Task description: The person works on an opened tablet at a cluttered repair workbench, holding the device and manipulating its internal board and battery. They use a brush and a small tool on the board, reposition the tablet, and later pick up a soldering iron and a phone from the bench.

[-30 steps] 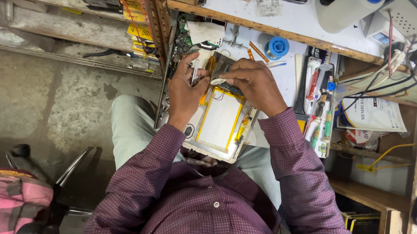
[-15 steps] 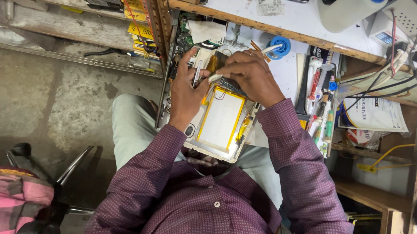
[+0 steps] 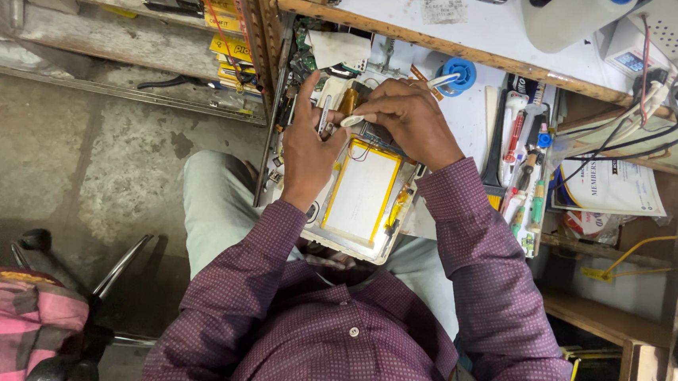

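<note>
Yellow-edged battery (image 3: 361, 190): one, in one opened tablet (image 3: 328, 228); left hand (image 3: 307, 150) grips tweezers (image 3: 323, 116), right hand (image 3: 409, 117) pinches tape (image 3: 353, 121).

Even, fairly bright daylight; soft shadows under bench; sharp centre, slight wide-angle stretch at edges.

My hands (image 3: 359, 132) are hemmed in — a blue solder spool (image 3: 460, 70) just ahead, a row of tools (image 3: 524, 176) crowding the bench (image 3: 471, 124) on the right, a wooden shelf edge (image 3: 445, 43) beyond. Leftward — over the concrete floor (image 3: 78, 164) — it's open.
</note>
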Demonstrator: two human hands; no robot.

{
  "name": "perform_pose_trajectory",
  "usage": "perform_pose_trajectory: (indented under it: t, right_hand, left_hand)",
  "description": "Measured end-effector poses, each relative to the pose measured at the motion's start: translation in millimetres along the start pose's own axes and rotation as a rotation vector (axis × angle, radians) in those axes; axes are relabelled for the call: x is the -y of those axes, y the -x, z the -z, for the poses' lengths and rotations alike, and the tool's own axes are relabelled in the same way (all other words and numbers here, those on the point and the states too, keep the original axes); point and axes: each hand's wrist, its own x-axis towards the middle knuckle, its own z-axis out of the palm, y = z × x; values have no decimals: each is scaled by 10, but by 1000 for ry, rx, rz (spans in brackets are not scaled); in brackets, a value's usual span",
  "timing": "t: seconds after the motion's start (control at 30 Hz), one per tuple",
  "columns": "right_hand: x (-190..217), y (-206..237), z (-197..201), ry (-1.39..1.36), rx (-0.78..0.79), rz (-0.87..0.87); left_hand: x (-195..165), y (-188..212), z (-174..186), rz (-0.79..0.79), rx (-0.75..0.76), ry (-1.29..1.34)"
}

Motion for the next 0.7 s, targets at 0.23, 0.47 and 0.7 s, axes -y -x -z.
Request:
perform_pose_trajectory:
  t: [0.23,0.47,0.7]
  right_hand:
    - [-17,14,16,44,-23,63]
    - [-7,-4,25,30,-23,59]
    - [7,30,-3,35,-31,13]
  left_hand:
    - [22,2,-3,34,0,-9]
    - [20,8,-8,-4,-7,-9]
    - [13,6,-6,24,1,12]
